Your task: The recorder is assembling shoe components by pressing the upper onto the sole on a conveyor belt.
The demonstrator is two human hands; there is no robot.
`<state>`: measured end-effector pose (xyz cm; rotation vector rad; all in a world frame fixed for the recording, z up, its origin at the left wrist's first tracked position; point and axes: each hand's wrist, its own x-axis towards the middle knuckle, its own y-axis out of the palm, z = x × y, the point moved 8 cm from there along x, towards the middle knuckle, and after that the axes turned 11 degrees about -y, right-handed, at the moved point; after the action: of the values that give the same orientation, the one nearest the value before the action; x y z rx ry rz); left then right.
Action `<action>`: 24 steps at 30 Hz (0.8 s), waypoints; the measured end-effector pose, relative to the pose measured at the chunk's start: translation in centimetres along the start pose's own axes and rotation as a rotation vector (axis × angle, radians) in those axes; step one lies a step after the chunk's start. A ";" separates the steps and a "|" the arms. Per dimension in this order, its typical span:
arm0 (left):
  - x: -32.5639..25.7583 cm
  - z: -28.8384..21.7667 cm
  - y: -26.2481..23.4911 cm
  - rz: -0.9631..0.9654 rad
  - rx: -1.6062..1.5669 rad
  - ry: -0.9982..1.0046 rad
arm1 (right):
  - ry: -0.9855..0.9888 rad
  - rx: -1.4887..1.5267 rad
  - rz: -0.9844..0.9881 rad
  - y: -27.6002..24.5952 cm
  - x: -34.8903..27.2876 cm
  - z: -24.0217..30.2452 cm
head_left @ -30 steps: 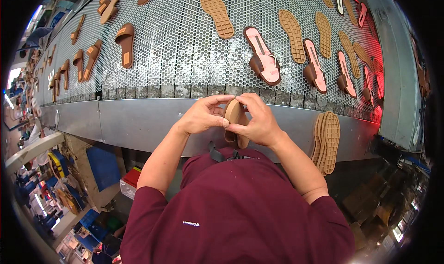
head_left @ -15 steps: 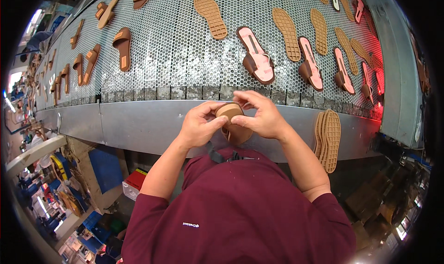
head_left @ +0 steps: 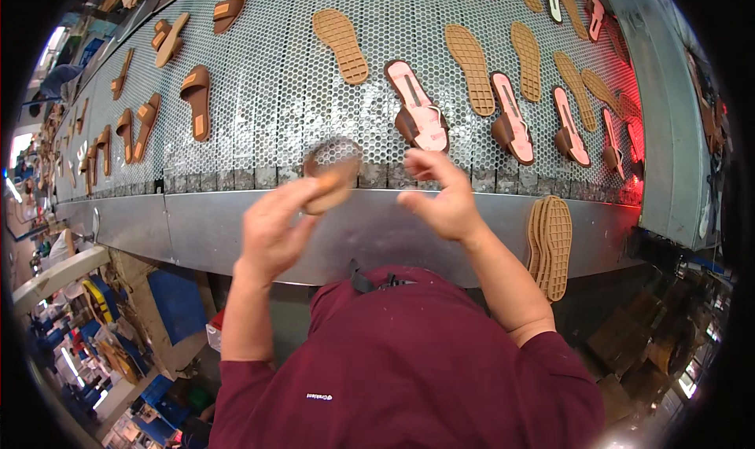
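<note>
My left hand (head_left: pixel 271 229) holds a brown sandal (head_left: pixel 332 172) by its near end, just over the front edge of the perforated metal conveyor belt (head_left: pixel 267 95). The sandal is blurred by motion. My right hand (head_left: pixel 442 197) hangs a little to the right of it, fingers spread, touching nothing. Just beyond my right hand lies a brown sandal with a pink insole (head_left: pixel 418 117), and a tan sole (head_left: pixel 340 34) lies further up the belt.
Many more brown sandals (head_left: pixel 197 99) and tan soles (head_left: pixel 470 58) are spread over the belt. A stack of tan soles (head_left: pixel 550 244) leans against the belt's steel front at the right. A red glow lights the belt's right end. Blue crates (head_left: pixel 177 307) stand on the floor at the lower left.
Both hands held the sandal together near my chest. Now my right hand has let go and opened, and my left hand has carried the sandal up toward the belt's edge.
</note>
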<state>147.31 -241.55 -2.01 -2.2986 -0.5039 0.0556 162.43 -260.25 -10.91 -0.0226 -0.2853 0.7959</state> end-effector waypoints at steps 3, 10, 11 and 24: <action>0.6 4.6 -2.0 -0.125 0.204 -0.137 | 0.319 -0.205 -0.238 -5.8 -1.3 -7.8; 5.2 16.1 16.1 0.103 -0.390 -0.741 | 0.337 -0.499 -0.212 -9.8 2.6 -18.4; 6.8 14.7 18.3 0.158 -0.532 -0.828 | 0.327 -0.502 -0.185 -9.9 3.0 -19.7; 12.8 12.6 25.2 0.506 -0.361 -0.991 | 0.563 0.007 -0.297 -7.9 1.1 -23.8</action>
<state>165.26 -243.94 -27.06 -2.5726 -0.4001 1.4990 174.92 -262.89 -32.52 -0.1898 0.2443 0.4683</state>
